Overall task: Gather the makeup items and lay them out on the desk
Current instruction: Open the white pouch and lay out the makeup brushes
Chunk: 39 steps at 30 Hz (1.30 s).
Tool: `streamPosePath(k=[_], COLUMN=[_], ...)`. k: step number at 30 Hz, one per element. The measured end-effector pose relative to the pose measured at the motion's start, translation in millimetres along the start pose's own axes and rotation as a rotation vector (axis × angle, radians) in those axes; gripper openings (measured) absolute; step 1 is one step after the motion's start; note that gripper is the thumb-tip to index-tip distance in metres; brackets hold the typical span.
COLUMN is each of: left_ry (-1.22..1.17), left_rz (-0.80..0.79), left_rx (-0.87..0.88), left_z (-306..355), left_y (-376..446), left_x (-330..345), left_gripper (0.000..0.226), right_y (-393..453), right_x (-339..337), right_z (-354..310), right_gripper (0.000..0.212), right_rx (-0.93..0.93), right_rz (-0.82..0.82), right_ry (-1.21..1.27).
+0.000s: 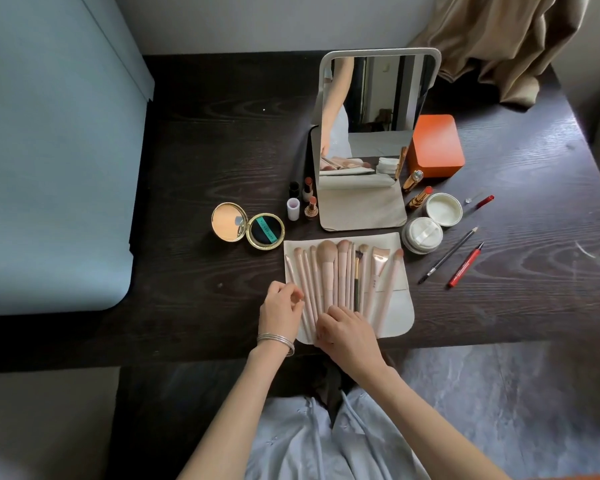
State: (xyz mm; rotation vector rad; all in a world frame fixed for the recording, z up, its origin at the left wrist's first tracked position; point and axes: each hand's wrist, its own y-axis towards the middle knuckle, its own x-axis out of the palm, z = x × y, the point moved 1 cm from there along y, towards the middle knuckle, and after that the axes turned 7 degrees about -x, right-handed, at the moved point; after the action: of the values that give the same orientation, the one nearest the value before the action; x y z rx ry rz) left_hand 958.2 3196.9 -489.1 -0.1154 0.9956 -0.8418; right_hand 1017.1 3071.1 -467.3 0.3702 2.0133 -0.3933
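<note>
The dark wooden surface [201, 188] in front of you already carries most items: an open compact [247, 227] at the left, small bottles [303, 199] near the standing mirror [374, 119], a powder jar [443, 209] and pencils [454, 258] at the right. The brushes [343, 271] lie in a row on the cream pouch [397, 306] near the edge. Your left hand [281, 313] has curled fingers beside the outer handles; whether they pinch one I cannot tell. Your right hand [349, 332] rests on the handle ends, fingers bent. It seems only the brush arranging is left.
</note>
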Motion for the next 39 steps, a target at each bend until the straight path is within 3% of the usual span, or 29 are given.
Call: streamPosePath(k=[4, 7, 10, 13, 16, 25, 39], left_ry=[-0.076, -0.058, 0.098, 0.177, 0.190, 0.427, 0.452], left_rz=[-0.005, 0.052, 0.099, -0.035, -0.131, 0.093, 0.103], left_rx=[-0.042, -0.027, 0.166, 0.363, 0.362, 0.550, 0.555], left_z=[3.6, 5.0, 2.3, -2.1, -1.8, 25.6, 39.5], left_y=[-1.0, -6.1, -19.5, -33.7, -39.6, -40.3, -31.8], left_x=[0.8, 0.3, 4.3, 15.3, 24.9, 33.6, 42.2], left_gripper=[0.008, 0.008, 0.015, 0.029, 0.041, 0.046, 0.040], right_y=[-6.2, -28.6, -58.9, -74.2, -75.7, -64.8, -52.5], right_x=[0.7, -5.5, -6.2, -4.7, -1.0, 1.0, 6.3], right_z=[6.7, 26.3, 50.6, 63.9, 72.1, 69.5, 71.1], right_gripper=[0.011, 0.021, 0.031, 0.030, 0.026, 0.033, 0.024], right_rx=[-0.003, 0.267, 0.421, 0.433, 0.445, 0.473, 0.471], right_rz=[-0.002, 0.166, 0.268, 0.183, 0.187, 0.167, 0.152], right_ry=[0.094, 0.338, 0.377, 0.337, 0.337, 0.377, 0.368])
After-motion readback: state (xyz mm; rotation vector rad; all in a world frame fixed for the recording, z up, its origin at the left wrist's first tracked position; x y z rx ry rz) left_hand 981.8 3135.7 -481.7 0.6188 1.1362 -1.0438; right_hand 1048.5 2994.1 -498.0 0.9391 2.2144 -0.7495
